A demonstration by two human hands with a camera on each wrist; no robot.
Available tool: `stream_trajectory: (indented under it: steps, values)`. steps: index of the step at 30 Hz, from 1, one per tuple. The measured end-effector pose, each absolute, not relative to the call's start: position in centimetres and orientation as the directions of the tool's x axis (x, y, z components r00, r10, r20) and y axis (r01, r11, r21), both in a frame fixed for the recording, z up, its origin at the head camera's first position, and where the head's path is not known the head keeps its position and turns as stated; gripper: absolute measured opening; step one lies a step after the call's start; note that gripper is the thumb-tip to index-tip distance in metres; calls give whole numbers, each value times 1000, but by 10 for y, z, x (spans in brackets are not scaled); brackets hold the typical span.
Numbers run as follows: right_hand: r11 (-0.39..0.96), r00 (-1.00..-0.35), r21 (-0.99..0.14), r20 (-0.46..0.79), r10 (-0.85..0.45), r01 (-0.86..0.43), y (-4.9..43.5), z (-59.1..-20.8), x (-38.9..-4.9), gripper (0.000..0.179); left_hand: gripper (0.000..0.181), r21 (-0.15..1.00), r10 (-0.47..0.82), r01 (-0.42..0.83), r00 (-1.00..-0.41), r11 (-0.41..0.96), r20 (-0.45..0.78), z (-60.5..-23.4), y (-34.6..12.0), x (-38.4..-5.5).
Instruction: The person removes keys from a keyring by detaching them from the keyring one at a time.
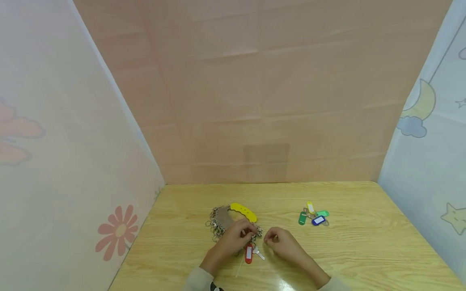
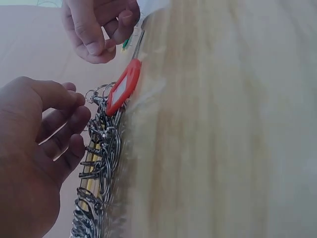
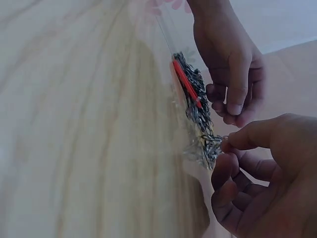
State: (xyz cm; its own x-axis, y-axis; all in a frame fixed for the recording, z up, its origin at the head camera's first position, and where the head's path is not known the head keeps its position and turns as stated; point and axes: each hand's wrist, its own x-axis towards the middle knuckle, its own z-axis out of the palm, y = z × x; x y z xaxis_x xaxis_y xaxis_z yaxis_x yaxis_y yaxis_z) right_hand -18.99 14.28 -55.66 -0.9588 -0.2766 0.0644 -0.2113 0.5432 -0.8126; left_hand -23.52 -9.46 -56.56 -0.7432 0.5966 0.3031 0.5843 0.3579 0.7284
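A crescent-shaped metal key holder (image 1: 223, 220) with a yellow handle (image 1: 244, 211) lies on the table, its curved edge crowded with small metal clasps (image 2: 101, 163). My left hand (image 1: 236, 235) is over its near right end; thumb and forefinger pinch at a small metal ring (image 2: 90, 94) there. Just below hangs a red key tag (image 1: 249, 253) with a white label, beside a silver key (image 1: 259, 253). To the right, my right hand (image 1: 285, 244) has its fingers curled and thumb meeting forefinger, a small gap away from the clasps, with nothing visible between the fingertips.
Farther right lies a small cluster of key tags: a yellow tag (image 1: 310, 207), a dark green tag (image 1: 302, 218), a light green tag (image 1: 322, 213) and a blue tag (image 1: 318, 220). A thin pale strip (image 1: 239, 268) points toward me. Printed cloth walls flank the table.
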Motion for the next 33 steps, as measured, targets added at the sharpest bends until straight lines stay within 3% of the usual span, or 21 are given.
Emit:
stream_trajectory:
  steps: [4, 11, 15, 19, 28, 33]
  values:
    - [547, -951, -802, 79, -299, -239, 136, -558, -187, 3, 13, 690, 623, 618, -720, 375, 306, -566, -99, -232]
    - [605, -958, -758, 90, -274, -244, 127, -563, -183, 4, 31, 553, 688, 706, -662, 442, 296, -571, -106, -230]
    - [632, -962, -736, 99, -254, -243, 124, -563, -182, 7, 29, 507, 698, 730, -649, 458, 304, -572, -107, -228]
    - [654, -960, -712, 108, -257, -255, 122, -561, -181, 13, 23, 493, 690, 727, -658, 478, 301, -573, -106, -228]
    - [743, -952, -603, 98, -291, -289, 116, -559, -182, 35, 15, 534, 633, 637, -741, 556, 225, -571, -99, -226]
    - [775, -947, -552, 103, -303, -308, 113, -558, -182, 36, 7, 542, 624, 622, -752, 565, 213, -569, -95, -227]
